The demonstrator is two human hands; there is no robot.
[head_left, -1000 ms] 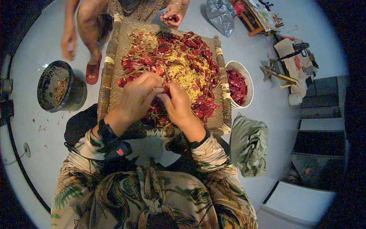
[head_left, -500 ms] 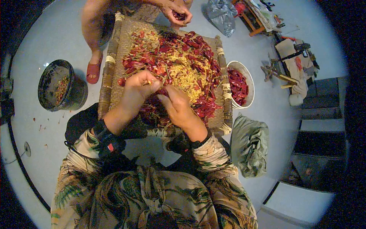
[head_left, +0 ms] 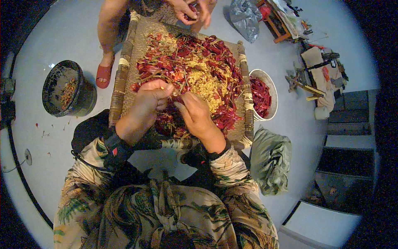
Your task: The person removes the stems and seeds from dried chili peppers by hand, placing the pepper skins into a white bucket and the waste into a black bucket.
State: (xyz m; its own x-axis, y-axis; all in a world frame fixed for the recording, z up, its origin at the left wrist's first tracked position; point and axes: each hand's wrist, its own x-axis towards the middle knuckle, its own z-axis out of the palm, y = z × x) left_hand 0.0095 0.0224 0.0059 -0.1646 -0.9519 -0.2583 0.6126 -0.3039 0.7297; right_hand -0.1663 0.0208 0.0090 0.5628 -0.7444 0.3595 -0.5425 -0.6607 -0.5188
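Observation:
My left hand and my right hand meet low over a woven tray, both closed in a pinch. Between their fingertips shows a dark red dried chili, partly covered by the fingers. A small pale bit sits at my left fingertips. Under and around the hands, broken dried red chilies with thin stems are spread over the woven tray. A heap of yellow chili seeds lies in the middle of them.
A black bucket holding stems and seeds stands left. At right are a white bucket of red chilies and a green sack. Across the tray, another person's hands hold something dark red. A grey plastic bag lies behind.
The view has shifted slightly. My hands stay together at the chili, the left fingers curled a little more. The other person's hands have drawn closer together.

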